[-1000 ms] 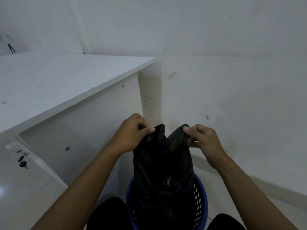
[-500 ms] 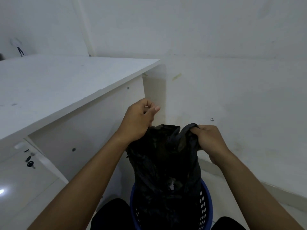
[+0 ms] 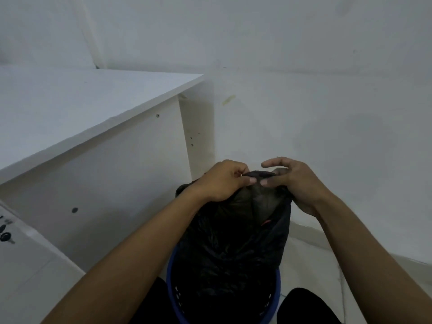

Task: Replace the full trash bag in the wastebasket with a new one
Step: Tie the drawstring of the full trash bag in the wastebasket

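Your left hand [image 3: 223, 183] is closed on the gathered top of the black trash bag [image 3: 233, 249], with the fingers curled in and the thumb tip pressed against the plastic. Your right hand [image 3: 298, 183] pinches the same gathered top from the other side between the thumb and a lower finger. Its forefinger arches above the bag and is clear of it. The two thumbs lie nearly tip to tip across a short band of plastic drawn between the hands.

The trash bag stands upright in the blue wastebasket [image 3: 277, 286]. Its upper part rises well above the rim and its lower part fills the basket. A small red mark shows on the bag's right side (what it is cannot be told). Perforations are visible in the basket wall near the rim.

The wastebasket stands on the floor [image 3: 311, 258], near the floor's edge where it meets the wall [image 3: 327, 113]. It is just beside the side panel of the white desk [image 3: 81, 106]. Your right knee [image 3: 304, 307] is close to the basket's right side.

At the far left edge of the view, dark keys [image 3: 5, 236] hang from the desk front.
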